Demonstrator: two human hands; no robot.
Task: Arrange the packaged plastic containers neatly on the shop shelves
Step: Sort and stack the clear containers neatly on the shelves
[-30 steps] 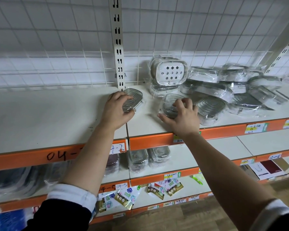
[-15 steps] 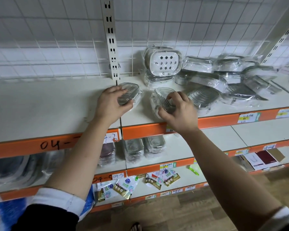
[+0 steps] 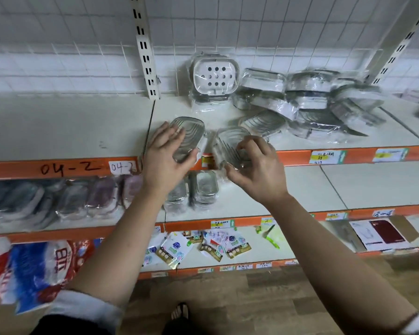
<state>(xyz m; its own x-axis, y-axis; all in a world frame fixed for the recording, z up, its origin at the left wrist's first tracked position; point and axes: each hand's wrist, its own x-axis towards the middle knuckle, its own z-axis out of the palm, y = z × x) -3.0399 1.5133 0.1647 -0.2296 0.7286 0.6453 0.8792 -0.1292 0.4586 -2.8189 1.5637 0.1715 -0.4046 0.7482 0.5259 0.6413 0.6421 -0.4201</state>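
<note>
Two film-wrapped ribbed dishes are held at the front edge of the top shelf [image 3: 70, 131], side by side and just apart. The left dish [image 3: 190, 132] is clasped by the left hand [image 3: 166, 155], with the fingers [image 3: 166, 128] spread over its left side and the thumb at its near end. The right dish [image 3: 228, 143] is pinched by the right hand [image 3: 259, 172], with fingers curled over the top and the thumb at the near rim. Both dishes are judged light and stiff, being thin clear plastic. The loose, glossy film is expected to slide over the shell, so a hold across the short width, on the rim through the film, is judged safer than one on slack film alone. Some brittleness is to be allowed for under a hard squeeze or a drop. The rest are left in an untidy pile [image 3: 312, 100] at the back right of the same shelf. Whether either dish rests on the shelf or is lifted clear cannot be told. The left fingers are blurred, the undersides are hidden, and the price labels [image 3: 324, 157] cannot be read.
</note>
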